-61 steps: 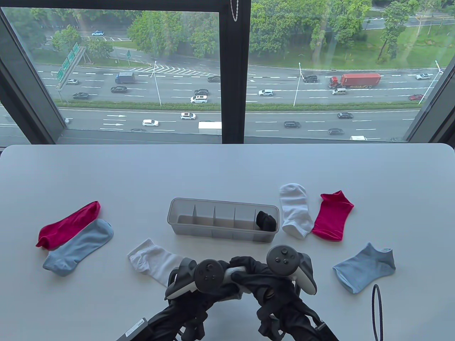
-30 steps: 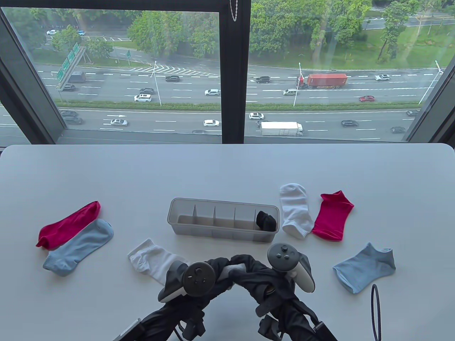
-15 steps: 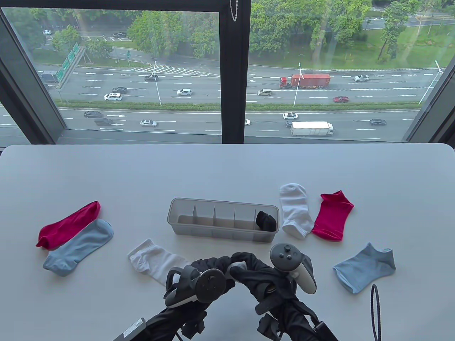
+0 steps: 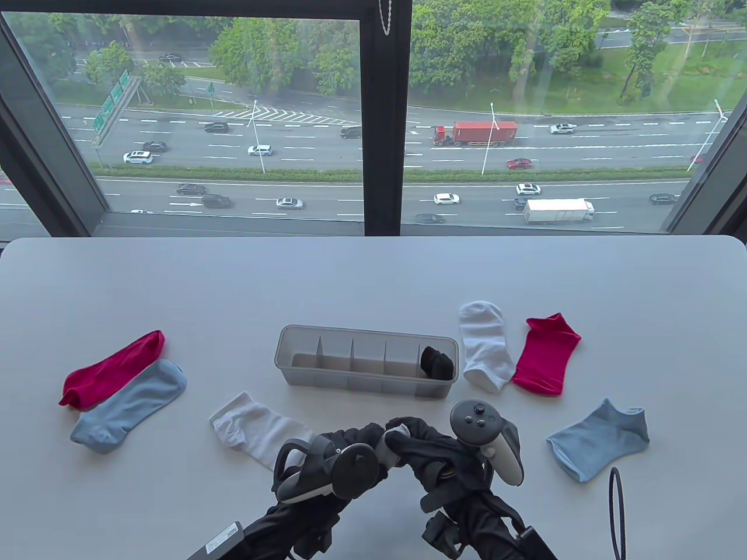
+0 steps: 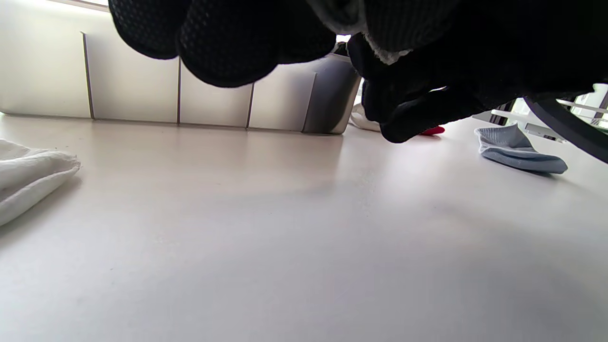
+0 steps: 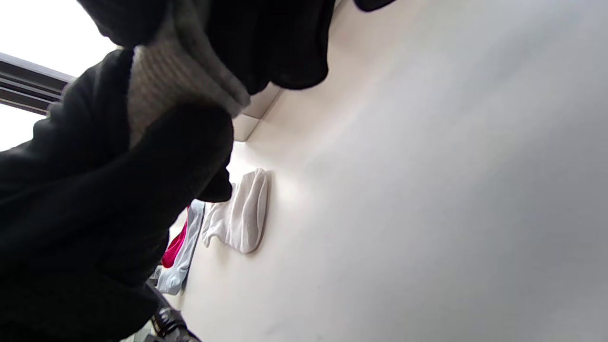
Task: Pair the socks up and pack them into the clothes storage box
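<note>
Both gloved hands meet just in front of the box, low over the table. My left hand and right hand each grip a small rolled grey sock bundle, seen close up as ribbed grey fabric between black fingers. The clear divided storage box holds a black sock pair in its rightmost compartment; the other compartments look empty. Loose on the table lie a white sock, a red sock and a light blue sock at the left.
To the right of the box lie another white sock, a red sock and a light blue sock. A dark cable loop hangs at the bottom right. The box wall stands close ahead of my left hand.
Both hands have drifted slightly to the right and the left wrist has turned, working the grey bundle between the fingers. The loose socks and the box have not moved.
</note>
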Available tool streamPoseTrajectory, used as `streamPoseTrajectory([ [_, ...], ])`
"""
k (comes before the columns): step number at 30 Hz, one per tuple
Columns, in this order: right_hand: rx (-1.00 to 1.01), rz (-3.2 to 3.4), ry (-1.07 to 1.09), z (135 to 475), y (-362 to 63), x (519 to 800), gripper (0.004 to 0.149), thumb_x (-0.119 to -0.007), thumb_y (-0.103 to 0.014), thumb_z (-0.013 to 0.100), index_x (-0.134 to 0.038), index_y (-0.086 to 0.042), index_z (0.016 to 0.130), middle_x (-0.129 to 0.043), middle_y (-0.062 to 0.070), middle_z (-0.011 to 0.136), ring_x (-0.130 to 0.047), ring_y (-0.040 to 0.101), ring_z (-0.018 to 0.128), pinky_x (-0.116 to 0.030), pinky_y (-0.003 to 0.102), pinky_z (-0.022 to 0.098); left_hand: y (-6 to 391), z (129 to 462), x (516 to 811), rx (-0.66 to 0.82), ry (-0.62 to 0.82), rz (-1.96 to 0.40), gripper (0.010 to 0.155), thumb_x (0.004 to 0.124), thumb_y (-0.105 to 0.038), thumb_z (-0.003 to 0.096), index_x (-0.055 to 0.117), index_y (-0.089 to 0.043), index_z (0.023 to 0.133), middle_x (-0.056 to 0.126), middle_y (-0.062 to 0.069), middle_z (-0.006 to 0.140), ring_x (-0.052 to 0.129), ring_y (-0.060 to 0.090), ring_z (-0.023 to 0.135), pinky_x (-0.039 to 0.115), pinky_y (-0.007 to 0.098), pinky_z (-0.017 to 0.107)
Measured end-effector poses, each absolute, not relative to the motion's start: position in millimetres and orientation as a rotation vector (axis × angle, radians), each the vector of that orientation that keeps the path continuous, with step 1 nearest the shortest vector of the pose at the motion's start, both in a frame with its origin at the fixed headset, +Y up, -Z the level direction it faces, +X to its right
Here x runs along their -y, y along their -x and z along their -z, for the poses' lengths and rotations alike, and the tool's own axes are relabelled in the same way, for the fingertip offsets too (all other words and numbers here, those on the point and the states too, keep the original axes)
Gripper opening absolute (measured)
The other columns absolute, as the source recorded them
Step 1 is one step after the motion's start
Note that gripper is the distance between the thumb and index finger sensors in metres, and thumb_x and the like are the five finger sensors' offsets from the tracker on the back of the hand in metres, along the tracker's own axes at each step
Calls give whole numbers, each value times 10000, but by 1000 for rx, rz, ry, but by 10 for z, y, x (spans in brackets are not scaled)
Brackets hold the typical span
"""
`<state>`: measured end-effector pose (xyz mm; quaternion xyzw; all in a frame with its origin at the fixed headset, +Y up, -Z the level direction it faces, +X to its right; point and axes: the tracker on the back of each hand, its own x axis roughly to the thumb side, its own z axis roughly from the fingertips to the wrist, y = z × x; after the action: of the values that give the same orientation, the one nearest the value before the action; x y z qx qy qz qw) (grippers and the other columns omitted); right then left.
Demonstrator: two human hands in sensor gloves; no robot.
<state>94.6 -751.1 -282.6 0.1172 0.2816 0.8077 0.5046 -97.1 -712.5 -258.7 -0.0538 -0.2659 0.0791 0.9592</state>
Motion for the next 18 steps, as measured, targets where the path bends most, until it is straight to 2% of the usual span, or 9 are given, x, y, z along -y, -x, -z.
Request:
streamPoseTrajectory([
  [1,-725,-1918,-347,2822,-909,7508,711,-676,-545,553,-225,-439,1092,-461,-34,1188,-514,253,1080,-365,547,830,1000,2614,7126,549,135,-207,662,678,-432,527,556,7,1006,876,127,694,935,234,462,780,559,580],
  [2,-746,-1903,-377,2827,-896,7504,764,-712,-511,549,-165,-476,1081,-368,-35,1221,-472,279,1099,-374,544,833,1020,2625,7125,545,152,-229,659,668,-448,524,578,7,992,893,111,637,938,214,408,803,540,547],
  [6,-642,-2012,-320,2838,-942,7451,615,-749,-470,555,-388,-447,1053,-643,-46,1096,-643,172,1031,-421,500,845,1043,2624,7150,537,162,-253,675,637,-493,522,611,4,979,925,90,555,964,215,353,827,530,516],
  [8,-597,-2039,-277,2834,-967,7431,592,-748,-496,559,-429,-385,1045,-714,-43,1028,-716,158,963,-463,477,837,1002,2618,7155,520,204,-237,749,588,-483,543,456,30,1073,824,235,908,933,418,729,674,660,665],
  [9,-570,-2063,-239,2828,-984,7428,584,-739,-511,564,-446,-341,1040,-737,-29,995,-739,166,932,-477,475,830,981,2605,7158,516,239,-219,789,568,-457,559,276,3,1129,577,304,1105,722,516,958,561,706,718],
  [10,-535,-2101,-211,2828,-1008,7426,585,-720,-530,568,-452,-308,1037,-760,-32,962,-768,158,902,-506,469,820,970,2578,7136,516,186,-202,754,570,-411,572,237,-57,1148,435,311,1156,598,535,1020,509,715,735],
  [11,-517,-2111,-193,2829,-1022,7423,588,-711,-554,566,-463,-288,1028,-785,-47,922,-796,141,866,-529,460,813,959,2571,7115,517,139,-206,655,577,-342,584,354,-96,1149,489,286,1141,639,510,994,540,693,731],
  [14,-503,-2066,-168,2797,-1025,7417,634,-714,-581,538,-471,-262,1030,-819,-61,863,-831,115,810,-559,444,805,973,2581,7067,509,114,-236,611,619,-317,569,523,-41,1106,799,229,961,914,382,788,735,588,662],
  [18,-693,-1753,-244,2805,-971,7522,787,-701,-538,563,-224,-232,1108,-640,-36,967,-669,138,910,-429,480,838,1106,2641,7071,452,143,-480,609,628,-315,565,524,-6,1080,860,214,907,977,352,732,798,558,621],
])
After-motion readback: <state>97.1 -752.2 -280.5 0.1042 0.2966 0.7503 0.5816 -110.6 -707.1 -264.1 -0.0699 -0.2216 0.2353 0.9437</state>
